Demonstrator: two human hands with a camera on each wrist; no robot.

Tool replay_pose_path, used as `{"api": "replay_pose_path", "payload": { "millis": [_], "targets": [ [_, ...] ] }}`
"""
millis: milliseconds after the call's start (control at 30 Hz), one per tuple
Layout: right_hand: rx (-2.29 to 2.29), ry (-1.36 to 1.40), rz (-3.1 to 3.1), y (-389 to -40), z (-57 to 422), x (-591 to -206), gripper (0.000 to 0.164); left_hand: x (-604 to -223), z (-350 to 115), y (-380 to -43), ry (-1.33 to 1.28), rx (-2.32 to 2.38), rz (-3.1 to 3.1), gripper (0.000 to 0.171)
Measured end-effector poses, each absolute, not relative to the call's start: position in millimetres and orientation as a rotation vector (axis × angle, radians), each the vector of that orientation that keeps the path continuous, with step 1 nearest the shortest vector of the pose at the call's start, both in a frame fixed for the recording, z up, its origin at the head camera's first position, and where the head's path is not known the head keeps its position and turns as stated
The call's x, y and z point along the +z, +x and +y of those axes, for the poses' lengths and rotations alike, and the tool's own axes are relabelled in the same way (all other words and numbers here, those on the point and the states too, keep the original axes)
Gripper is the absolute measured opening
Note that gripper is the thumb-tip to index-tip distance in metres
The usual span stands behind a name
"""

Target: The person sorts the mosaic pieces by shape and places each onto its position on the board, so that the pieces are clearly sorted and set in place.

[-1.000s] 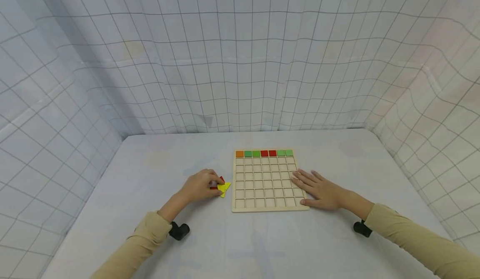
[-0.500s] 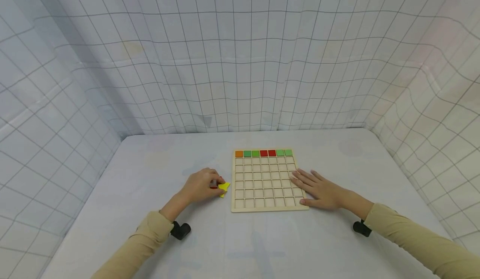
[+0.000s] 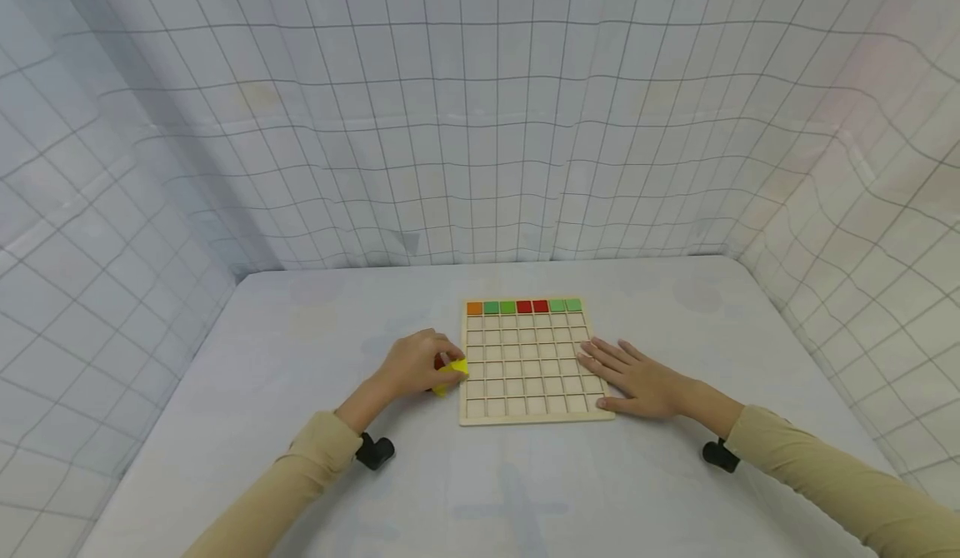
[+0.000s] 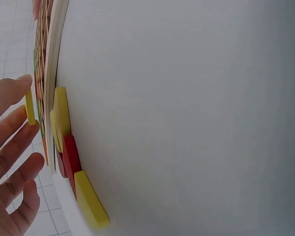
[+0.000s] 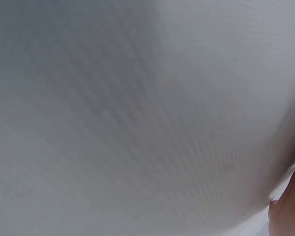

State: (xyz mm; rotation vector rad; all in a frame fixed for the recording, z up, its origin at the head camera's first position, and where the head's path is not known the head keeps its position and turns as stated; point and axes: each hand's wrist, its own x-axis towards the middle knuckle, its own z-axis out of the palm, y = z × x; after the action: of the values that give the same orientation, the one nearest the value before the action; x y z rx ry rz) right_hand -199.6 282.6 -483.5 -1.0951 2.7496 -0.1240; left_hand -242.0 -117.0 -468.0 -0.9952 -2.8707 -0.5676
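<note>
My left hand (image 3: 420, 366) pinches a yellow tile (image 4: 30, 108) between thumb and fingertips, at the left edge of a wooden grid board (image 3: 536, 417). In the left wrist view the tile is held up on edge, above the tabletop. Under this hand lies a loose cluster of yellow tiles (image 4: 91, 199) and red tiles (image 4: 73, 162), partly overlapping, close beside the board. My right hand (image 3: 641, 381) rests with fingers spread on the board's right side. Only a bit of that hand (image 5: 287, 214) shows in the right wrist view.
Coloured tiles fill the board's far row: an orange tile (image 3: 475, 308) at the left, then green, red (image 3: 532, 306) and light green ones (image 3: 566, 305). Other squares are bare wood. A white cloth covers the table (image 3: 517, 491), and gridded white curtains (image 3: 480, 125) hang behind and at the sides.
My left hand has lifted a yellow tile from the cluster and moved right, up to the board's left edge. The right hand stays on the board.
</note>
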Motion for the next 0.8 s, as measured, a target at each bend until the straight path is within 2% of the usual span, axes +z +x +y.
{"api": "replay_pose_path", "payload": {
  "millis": [800],
  "targets": [
    [-0.166,-1.150,2.776,-201,283,-485,0.074,-465,-54,-273,-1.081,-0.583,-2.811,0.029]
  ]
}}
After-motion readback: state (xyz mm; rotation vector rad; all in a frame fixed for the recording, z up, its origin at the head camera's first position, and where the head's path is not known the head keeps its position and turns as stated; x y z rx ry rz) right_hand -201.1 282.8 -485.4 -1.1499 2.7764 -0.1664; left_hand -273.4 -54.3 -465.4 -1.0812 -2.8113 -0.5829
